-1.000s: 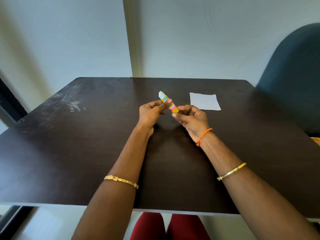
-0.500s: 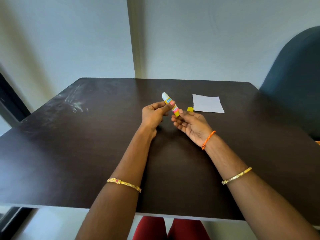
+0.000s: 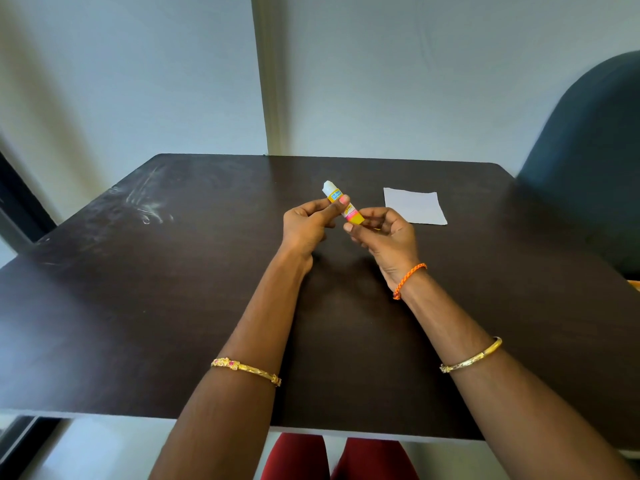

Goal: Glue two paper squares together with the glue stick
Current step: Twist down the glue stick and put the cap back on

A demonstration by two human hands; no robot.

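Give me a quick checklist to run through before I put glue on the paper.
1. Glue stick held firmly: ok, left hand pinches the upper body, right hand holds the base.
2. Cap off, white glue tip exposed: ok, tip points up and away.
3. Paper lying flat on the table: ok.
4. Two separate squares present: cannot tell, only one white sheet outline shows.
5. Paper within reach: ok, just beyond the right hand.
6. Cap location: cannot tell.
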